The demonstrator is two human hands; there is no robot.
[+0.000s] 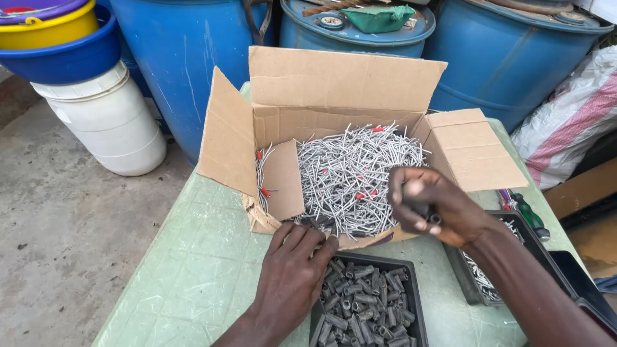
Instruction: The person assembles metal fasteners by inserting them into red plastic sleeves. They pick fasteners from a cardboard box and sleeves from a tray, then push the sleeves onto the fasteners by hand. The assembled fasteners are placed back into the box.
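Gripping a small dark plug between curled fingertips, my right hand (432, 207) hovers over the near right corner of the box (347, 83); a second grey piece peeks out under the fingers, though I cannot tell exactly how many it holds. My left hand (292, 273) lies palm down with fingers loosely bent, holding nothing, fingertips at the far left edge of the black tray (410, 283) and just touching the box's torn front wall. That tray is full of grey plugs (363, 305). Behind both hands the open cardboard box holds a heap of thin metal pins (350, 173), a few with red tips. To my right a second tray (472, 289) carries more pins, and a green screwdriver (530, 215) lies just beyond it. All of this sits on a pale green table (193, 257). Blue barrels (180, 58) and a white bucket (112, 122) stand behind.
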